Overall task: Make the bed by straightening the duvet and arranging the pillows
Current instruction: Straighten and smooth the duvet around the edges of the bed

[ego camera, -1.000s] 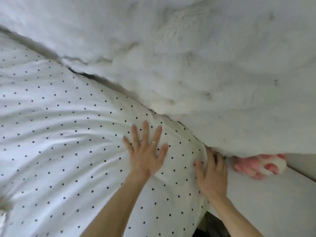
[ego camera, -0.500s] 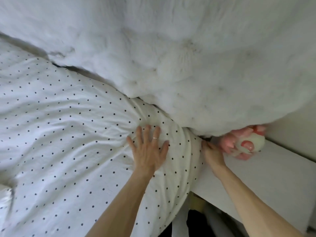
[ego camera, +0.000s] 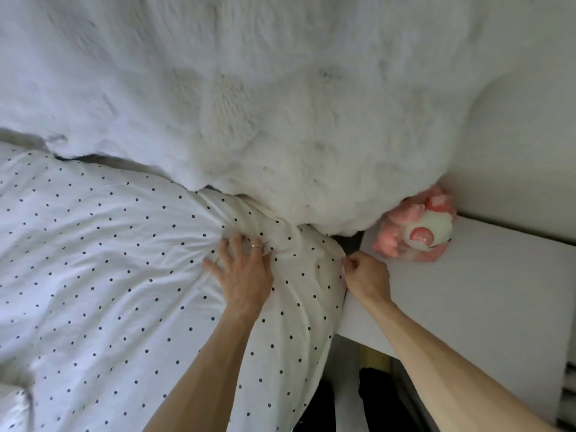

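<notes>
A white duvet with small black dots (ego camera: 109,260) covers the bed across the left and lower middle. Above it lies a large fluffy white pillow or fur throw (ego camera: 265,104), filling the upper part of the view. My left hand (ego camera: 241,275), wearing a ring, presses flat on the duvet near its corner, fingers spread. My right hand (ego camera: 366,277) is closed, pinching the duvet's right edge at the corner next to the bedside surface.
A white bedside surface (ego camera: 467,291) stands to the right of the bed. On it, against the fluffy cover, sits a pink and white plush toy (ego camera: 420,232). A white wall (ego camera: 530,151) rises behind. A dark gap (ego camera: 343,400) lies below between bed and furniture.
My right hand has gone from lying flat on the duvet's corner to pinching its edge. The left hand has stayed pressed on the duvet, and the fabric has bunched around it.
</notes>
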`<state>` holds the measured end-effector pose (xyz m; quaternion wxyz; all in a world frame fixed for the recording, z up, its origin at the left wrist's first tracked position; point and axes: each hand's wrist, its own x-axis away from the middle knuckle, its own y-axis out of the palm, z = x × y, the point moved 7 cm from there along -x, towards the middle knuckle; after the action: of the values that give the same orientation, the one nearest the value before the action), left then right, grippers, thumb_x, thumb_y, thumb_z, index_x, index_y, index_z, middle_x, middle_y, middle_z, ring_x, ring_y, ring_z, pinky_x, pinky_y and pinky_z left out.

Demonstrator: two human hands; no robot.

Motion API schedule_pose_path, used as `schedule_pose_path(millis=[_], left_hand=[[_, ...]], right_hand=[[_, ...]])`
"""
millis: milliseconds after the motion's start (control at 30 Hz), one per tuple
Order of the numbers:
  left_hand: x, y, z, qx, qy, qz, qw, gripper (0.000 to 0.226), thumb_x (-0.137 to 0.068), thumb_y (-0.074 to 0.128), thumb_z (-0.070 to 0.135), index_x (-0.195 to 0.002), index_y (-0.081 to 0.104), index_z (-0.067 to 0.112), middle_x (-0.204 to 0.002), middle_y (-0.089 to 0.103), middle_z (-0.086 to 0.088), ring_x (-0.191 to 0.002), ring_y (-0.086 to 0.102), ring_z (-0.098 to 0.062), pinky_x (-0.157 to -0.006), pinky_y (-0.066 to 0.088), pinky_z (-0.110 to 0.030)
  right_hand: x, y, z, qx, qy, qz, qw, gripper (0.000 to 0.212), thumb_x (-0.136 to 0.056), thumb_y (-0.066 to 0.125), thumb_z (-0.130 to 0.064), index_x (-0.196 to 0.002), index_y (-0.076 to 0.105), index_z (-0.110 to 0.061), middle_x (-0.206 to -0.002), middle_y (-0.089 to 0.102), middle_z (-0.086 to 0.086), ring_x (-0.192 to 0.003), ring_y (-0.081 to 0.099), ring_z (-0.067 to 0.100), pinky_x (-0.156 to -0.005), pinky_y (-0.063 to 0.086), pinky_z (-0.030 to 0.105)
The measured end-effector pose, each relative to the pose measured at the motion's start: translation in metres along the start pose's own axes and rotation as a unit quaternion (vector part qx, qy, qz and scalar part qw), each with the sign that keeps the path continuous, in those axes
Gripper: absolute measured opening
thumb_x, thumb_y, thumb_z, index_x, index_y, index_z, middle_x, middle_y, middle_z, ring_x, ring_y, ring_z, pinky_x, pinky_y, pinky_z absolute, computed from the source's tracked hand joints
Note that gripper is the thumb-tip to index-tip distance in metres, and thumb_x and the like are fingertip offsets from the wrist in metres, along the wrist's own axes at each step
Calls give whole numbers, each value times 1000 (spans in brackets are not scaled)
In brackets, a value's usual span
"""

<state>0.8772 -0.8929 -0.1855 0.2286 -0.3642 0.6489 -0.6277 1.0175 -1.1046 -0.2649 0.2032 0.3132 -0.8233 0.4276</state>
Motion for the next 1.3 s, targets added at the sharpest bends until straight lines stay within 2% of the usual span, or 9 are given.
schedule_pose_path(millis=[167,300,400,467,600,800,967,1133,1300], left_hand=[[2,-1,-12,-19,10,16,1000,31,-90,65,42,-107,66,16,-135,52,-10,-132,41,-42,-94,30,-73],[5,4,-3,9,-8,25,1000,42,-92,50,46,-116,60,14,-141,45,-13,-139,33,-42,-100,23,-75],[20,9,8,46,-11,37,998,59,-94,48,49,-146,46,21,-161,26,-15,-151,14,-39,-109,11,-75],[29,9,12,37,29,65,997,66,-96,47,53,-155,34,28,-166,15,-15,-153,9,-39,-111,8,-74],[41,18,13,0,89,18,996,65,-98,36,60,-157,19,41,-168,7,-5,-153,2,-38,-109,4,-78],[41,7,4,72,35,-196,977,57,-102,22,55,-155,0,51,-164,-22,14,-151,-25,-24,-111,0,-76],[84,-74,-6,311,-134,-304,891,66,-99,29,62,-121,64,11,-131,60,-12,-118,57,-30,-98,48,-44],[151,-160,-49,520,-277,-362,722,96,-71,45,90,-129,53,13,-127,63,-16,-92,68,-30,-60,60,-40],[217,-212,-154,563,-326,-255,715,10,-85,51,18,-81,53,9,-74,55,-7,-65,63,-27,-50,54,-27]], right_hand=[[8,-41,49,110,98,76,986,24,-103,49,-22,-84,60,-11,-82,64,7,-74,59,24,-68,50,32],[20,-48,36,101,-10,41,994,36,-103,52,-24,-67,50,-20,-68,61,-1,-60,55,10,-53,39,26],[18,-27,7,29,-63,-2,998,16,-100,55,-25,-107,66,-16,-107,70,3,-90,66,17,-78,53,34],[10,-13,-20,-12,-98,-28,995,48,-92,62,-22,-139,51,-20,-135,55,3,-121,56,20,-102,48,38],[-15,10,-35,-30,-36,-143,989,76,-80,71,-23,-148,39,-27,-131,52,-4,-126,50,23,-95,43,31],[14,-5,-28,61,-40,-131,989,19,-81,63,-42,-86,60,-24,-94,64,-3,-91,62,19,-75,52,32],[126,-33,-104,103,-141,-163,971,30,-89,57,-36,-60,54,-26,-73,59,-4,-72,59,14,-62,45,28],[249,-28,-195,211,-252,-266,906,19,-95,62,-42,-84,52,-30,-72,57,-13,-63,55,2,-60,40,12],[357,11,-246,220,-243,-388,861,21,-72,76,-40,-88,66,-29,-80,67,-4,-71,58,6,-66,43,25]])
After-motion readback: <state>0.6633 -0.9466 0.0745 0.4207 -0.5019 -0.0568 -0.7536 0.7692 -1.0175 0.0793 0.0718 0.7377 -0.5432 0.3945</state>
